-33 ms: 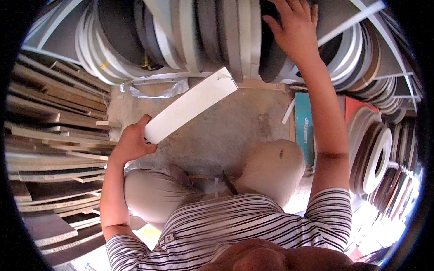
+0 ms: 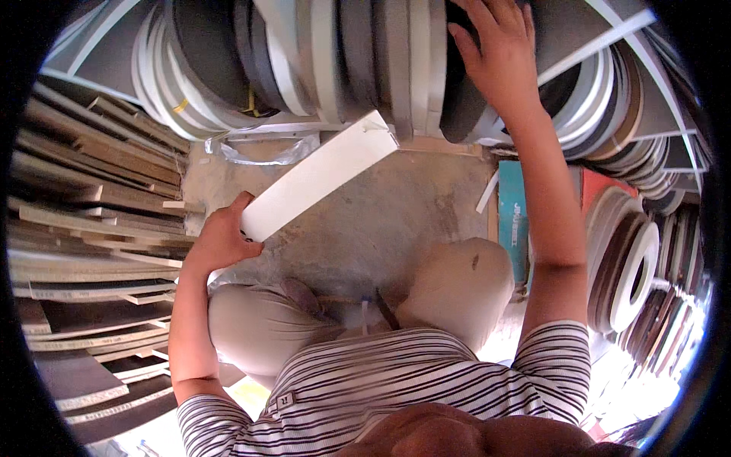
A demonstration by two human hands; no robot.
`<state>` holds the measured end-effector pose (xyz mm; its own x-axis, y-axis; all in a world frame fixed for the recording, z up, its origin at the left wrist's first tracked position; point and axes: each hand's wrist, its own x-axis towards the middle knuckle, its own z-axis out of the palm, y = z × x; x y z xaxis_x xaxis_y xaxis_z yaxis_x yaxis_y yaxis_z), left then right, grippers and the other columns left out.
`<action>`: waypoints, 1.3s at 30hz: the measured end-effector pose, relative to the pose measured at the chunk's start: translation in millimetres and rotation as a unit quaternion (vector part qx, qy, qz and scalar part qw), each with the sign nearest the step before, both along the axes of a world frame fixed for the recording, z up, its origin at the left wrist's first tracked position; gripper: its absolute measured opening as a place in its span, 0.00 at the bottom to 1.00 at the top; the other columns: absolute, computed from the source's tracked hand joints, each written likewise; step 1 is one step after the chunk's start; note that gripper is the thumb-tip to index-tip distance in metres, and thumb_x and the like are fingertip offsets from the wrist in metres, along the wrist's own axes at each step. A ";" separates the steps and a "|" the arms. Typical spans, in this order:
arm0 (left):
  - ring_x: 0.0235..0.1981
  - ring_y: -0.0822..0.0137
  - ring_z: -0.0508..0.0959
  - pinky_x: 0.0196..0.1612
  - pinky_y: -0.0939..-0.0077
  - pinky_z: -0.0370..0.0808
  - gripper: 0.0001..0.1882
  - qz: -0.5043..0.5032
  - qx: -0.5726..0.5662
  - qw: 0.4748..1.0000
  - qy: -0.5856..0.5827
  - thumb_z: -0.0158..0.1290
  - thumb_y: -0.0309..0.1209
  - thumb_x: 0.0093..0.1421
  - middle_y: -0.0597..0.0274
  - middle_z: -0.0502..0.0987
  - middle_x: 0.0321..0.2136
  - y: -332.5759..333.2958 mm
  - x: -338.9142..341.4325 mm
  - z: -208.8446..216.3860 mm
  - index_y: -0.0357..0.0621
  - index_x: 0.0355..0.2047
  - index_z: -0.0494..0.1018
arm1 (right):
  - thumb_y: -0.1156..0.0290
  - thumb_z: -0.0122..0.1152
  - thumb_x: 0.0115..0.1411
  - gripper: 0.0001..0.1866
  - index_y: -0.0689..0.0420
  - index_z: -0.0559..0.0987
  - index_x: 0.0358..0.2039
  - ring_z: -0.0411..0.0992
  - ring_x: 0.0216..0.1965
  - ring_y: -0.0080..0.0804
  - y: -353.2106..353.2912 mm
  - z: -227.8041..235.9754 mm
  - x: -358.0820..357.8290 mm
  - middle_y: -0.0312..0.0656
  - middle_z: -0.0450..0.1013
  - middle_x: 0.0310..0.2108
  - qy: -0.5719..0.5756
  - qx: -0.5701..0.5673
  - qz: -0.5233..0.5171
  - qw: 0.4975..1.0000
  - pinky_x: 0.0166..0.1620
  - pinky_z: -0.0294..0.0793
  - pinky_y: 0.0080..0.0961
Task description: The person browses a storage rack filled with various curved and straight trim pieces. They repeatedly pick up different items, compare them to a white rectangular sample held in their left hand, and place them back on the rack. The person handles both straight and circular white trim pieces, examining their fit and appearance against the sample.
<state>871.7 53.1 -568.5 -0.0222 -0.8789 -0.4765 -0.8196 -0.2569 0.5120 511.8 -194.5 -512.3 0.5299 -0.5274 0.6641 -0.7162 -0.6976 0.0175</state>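
Observation:
My left hand (image 2: pixel 221 238) grips the near end of a long, narrow white board strip (image 2: pixel 316 183), thumb on one side and fingers on the other. The strip slants up and to the right, its far corner chipped or peeling, close to a row of upright edge-banding rolls. Up at the top, my right hand (image 2: pixel 499 57) reaches over a black roll (image 2: pixel 461 103) in that row. Its thumb and fingers are spread; they appear to rest on or against the roll, and some fingertips run out of the picture. Pale grey and white rolls (image 2: pixel 327 68) stand left of it.
Stacked boards (image 2: pixel 99 251) fill the left side. A teal box (image 2: pixel 514 221) stands at my right, beside more rolls (image 2: pixel 636 266). A thin white strip (image 2: pixel 594 47) juts out right of my right hand. Crumpled clear plastic (image 2: pixel 266 152) lies on the floor (image 2: pixel 365 213).
The view has shifted very slightly, so the rolls sit a little further right. Both hands and the white board strip hold nearly the same places.

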 end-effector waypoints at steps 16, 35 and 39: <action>0.38 0.47 0.81 0.43 0.59 0.76 0.31 0.104 0.038 0.993 0.045 0.65 0.29 0.40 0.43 0.80 0.34 45.3 51.8 -14.2 0.42 0.47 0.67 | 0.64 0.63 0.59 0.11 0.45 0.80 0.43 0.65 0.64 0.34 7.8 -14.3 123.2 0.32 0.73 0.50 0.216 -0.048 0.124 0.967 0.72 0.54 0.46; 0.40 0.41 0.82 0.45 0.57 0.77 0.34 0.165 -0.028 0.975 0.148 0.64 0.30 0.40 0.38 0.80 0.37 77.7 66.9 -78.4 0.41 0.51 0.67 | 0.58 0.65 0.58 0.38 0.46 0.65 0.69 0.67 0.50 0.33 73.8 -81.4 163.6 0.35 0.70 0.39 0.373 -0.003 0.046 0.927 0.68 0.43 0.72; 0.40 0.41 0.81 0.44 0.57 0.77 0.35 0.189 -0.022 0.976 0.106 0.64 0.31 0.40 0.38 0.80 0.37 93.3 73.5 -72.7 0.41 0.51 0.67 | 0.63 0.64 0.58 0.33 0.46 0.71 0.65 0.68 0.51 0.35 74.9 -90.2 161.8 0.36 0.70 0.42 0.351 -0.003 0.064 0.934 0.68 0.43 0.72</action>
